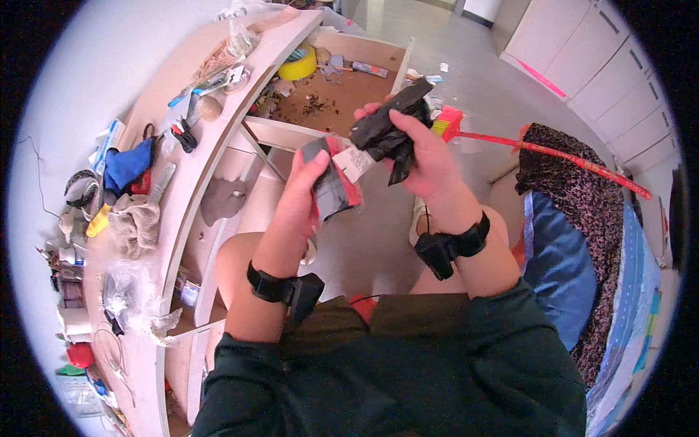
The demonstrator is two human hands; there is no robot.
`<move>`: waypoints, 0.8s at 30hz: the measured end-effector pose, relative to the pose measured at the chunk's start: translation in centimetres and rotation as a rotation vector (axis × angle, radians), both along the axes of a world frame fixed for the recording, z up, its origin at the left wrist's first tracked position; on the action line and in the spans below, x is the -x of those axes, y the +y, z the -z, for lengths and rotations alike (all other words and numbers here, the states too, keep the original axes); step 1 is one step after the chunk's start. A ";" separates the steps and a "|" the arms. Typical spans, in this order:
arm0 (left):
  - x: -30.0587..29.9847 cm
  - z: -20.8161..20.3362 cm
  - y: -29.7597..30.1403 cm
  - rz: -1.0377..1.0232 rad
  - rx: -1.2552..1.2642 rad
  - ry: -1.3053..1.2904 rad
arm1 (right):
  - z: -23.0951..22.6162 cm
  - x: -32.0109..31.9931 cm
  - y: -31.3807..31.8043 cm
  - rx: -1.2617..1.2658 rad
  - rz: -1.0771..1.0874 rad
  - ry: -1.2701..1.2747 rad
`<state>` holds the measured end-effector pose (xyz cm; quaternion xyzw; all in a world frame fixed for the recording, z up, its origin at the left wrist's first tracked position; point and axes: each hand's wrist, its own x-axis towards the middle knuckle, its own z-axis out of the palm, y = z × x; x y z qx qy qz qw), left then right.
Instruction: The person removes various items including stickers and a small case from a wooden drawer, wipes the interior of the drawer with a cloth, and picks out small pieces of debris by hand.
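Black crinkly plastic bag (386, 131) bunching in right hand (429, 156), fingers clamping round it, mid-air above lap. Left hand (302, 193) pinching grey-red packet (333, 182) with white label. Thin film probably tearing or packet slipping if hands tug apart.

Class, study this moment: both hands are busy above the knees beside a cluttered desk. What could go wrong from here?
1. The black bundle in the right hand looks loosely gripped and might drop to the floor.
2. The red and grey packet in the left hand is pinched only at one side, so it could slip.
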<state>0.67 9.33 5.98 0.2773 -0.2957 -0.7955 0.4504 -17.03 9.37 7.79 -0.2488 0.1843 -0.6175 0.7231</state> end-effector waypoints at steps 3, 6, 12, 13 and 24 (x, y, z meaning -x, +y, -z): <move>0.3 1.4 -0.8 -0.016 0.113 -0.072 | 0.9 -0.5 -0.3 -0.039 0.027 -0.016; 0.8 1.6 -1.5 -0.088 0.200 -0.117 | 0.9 -0.3 -1.7 -0.019 0.087 0.027; 0.2 2.6 -3.6 -0.204 0.254 -0.116 | 0.8 5.8 -6.7 -0.032 0.382 -0.033; -0.2 1.9 -3.8 -0.171 0.214 -0.158 | 1.4 7.1 -7.5 -0.090 0.459 -0.073; -12.7 -5.9 -5.5 -1.184 1.181 -1.510 | 1.3 7.5 -8.9 0.041 0.967 1.175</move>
